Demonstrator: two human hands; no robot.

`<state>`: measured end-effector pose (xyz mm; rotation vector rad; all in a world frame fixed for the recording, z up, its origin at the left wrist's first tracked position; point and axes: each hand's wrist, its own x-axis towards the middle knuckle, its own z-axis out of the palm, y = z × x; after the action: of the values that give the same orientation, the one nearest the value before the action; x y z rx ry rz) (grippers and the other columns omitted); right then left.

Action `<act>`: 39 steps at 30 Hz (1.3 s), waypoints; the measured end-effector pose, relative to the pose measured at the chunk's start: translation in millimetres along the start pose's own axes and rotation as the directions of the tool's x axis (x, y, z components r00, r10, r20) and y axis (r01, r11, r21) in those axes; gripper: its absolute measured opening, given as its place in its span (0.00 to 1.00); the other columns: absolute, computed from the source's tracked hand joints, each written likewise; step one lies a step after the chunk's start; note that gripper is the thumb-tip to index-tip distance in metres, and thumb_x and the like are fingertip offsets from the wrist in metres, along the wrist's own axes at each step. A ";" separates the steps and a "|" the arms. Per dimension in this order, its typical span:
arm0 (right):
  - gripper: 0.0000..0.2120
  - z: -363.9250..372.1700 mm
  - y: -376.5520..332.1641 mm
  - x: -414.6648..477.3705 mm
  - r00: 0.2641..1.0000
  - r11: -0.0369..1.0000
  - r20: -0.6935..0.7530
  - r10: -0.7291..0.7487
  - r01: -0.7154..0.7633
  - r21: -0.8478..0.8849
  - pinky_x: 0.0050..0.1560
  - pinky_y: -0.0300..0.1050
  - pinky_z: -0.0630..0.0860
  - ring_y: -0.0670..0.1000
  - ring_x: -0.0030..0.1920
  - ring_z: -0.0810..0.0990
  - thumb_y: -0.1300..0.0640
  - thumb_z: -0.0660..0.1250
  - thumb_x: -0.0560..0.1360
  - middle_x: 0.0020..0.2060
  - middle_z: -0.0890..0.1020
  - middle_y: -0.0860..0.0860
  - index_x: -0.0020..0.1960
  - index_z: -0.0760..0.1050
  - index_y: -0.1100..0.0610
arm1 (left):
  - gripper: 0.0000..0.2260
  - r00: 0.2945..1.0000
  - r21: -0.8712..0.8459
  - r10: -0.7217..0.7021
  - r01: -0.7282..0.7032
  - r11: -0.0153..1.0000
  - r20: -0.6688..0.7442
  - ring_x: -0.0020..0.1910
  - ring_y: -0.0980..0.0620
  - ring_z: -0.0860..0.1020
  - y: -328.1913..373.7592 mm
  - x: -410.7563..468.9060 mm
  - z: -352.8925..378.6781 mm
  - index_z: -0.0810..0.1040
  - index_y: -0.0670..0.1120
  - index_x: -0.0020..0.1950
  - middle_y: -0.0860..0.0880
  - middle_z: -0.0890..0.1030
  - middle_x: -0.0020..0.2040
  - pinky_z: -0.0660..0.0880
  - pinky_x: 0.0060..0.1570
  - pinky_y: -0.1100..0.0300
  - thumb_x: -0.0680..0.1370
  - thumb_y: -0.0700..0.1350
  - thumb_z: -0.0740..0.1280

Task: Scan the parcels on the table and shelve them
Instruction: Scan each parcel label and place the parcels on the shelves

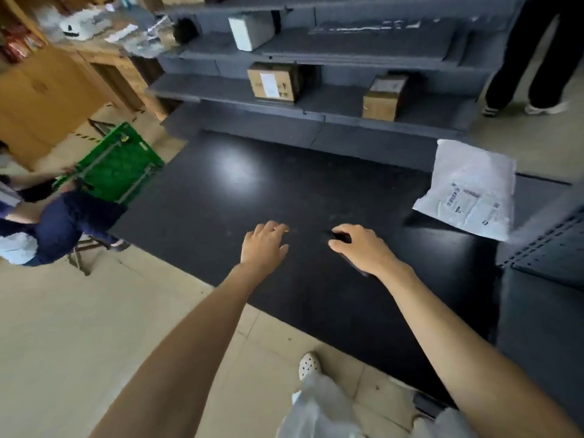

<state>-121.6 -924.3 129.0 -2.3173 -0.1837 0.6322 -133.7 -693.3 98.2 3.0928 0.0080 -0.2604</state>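
A white plastic mailer parcel (471, 188) with a printed label lies at the right end of the black table (252, 191). My right hand (360, 248) hovers over the table's middle and grips a dark slim device (343, 238), most of it hidden under the palm. My left hand (264, 245) is beside it, fingers relaxed and empty, over the table top. On the grey shelves (316, 55) behind the table stand two cardboard boxes (273, 82) (384, 96) and a white parcel (251, 30).
A seated person (57, 222) at the left holds a green crate (120, 165). Another person's legs (531, 58) stand at the far right by the shelves. A wooden counter (104, 49) with clutter is at the back left. A dark perforated rack (550, 248) borders the table on the right.
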 end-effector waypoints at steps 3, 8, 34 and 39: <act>0.20 -3.3 -10.0 23.7 0.988 0.992 -0.101 0.119 -0.115 0.045 0.60 0.53 0.74 0.57 0.62 0.77 0.45 0.62 0.80 0.64 0.78 0.49 0.71 0.72 0.47 | 0.19 0.990 0.015 0.137 -0.138 0.990 0.039 0.67 0.46 0.70 -10.2 55.4 -3.9 0.71 0.52 0.71 0.50 0.72 0.69 0.69 0.63 0.49 0.80 0.51 0.64; 0.20 1.1 6.7 32.2 0.947 0.959 -0.175 0.270 -0.249 0.134 0.59 0.51 0.73 0.54 0.62 0.78 0.44 0.63 0.79 0.62 0.79 0.48 0.69 0.73 0.47 | 0.19 0.937 0.000 0.337 -0.338 0.941 0.089 0.67 0.46 0.70 3.8 122.8 6.9 0.70 0.52 0.72 0.50 0.72 0.69 0.69 0.63 0.48 0.81 0.51 0.63; 0.19 -98.1 171.0 73.3 0.636 0.680 -0.348 0.689 -0.401 0.614 0.66 0.53 0.73 0.50 0.64 0.77 0.45 0.66 0.78 0.64 0.79 0.46 0.69 0.75 0.44 | 0.32 0.705 -0.609 0.520 -0.156 0.778 0.483 0.63 0.49 0.74 284.2 284.6 86.0 0.64 0.46 0.74 0.49 0.75 0.66 0.73 0.58 0.52 0.76 0.60 0.69; 0.19 -97.2 184.2 76.2 0.622 0.678 -0.362 0.694 -0.395 0.620 0.66 0.52 0.73 0.47 0.64 0.76 0.45 0.66 0.79 0.64 0.79 0.43 0.70 0.74 0.43 | 0.38 0.719 -0.718 0.371 0.252 0.649 0.588 0.60 0.49 0.78 309.8 293.5 119.8 0.72 0.47 0.70 0.50 0.79 0.62 0.73 0.51 0.58 0.68 0.70 0.69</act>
<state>-16.4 -1095.4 35.0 -1.9136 0.9508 0.1792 138.3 -1006.9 -57.3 1.9548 -0.0146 -1.0940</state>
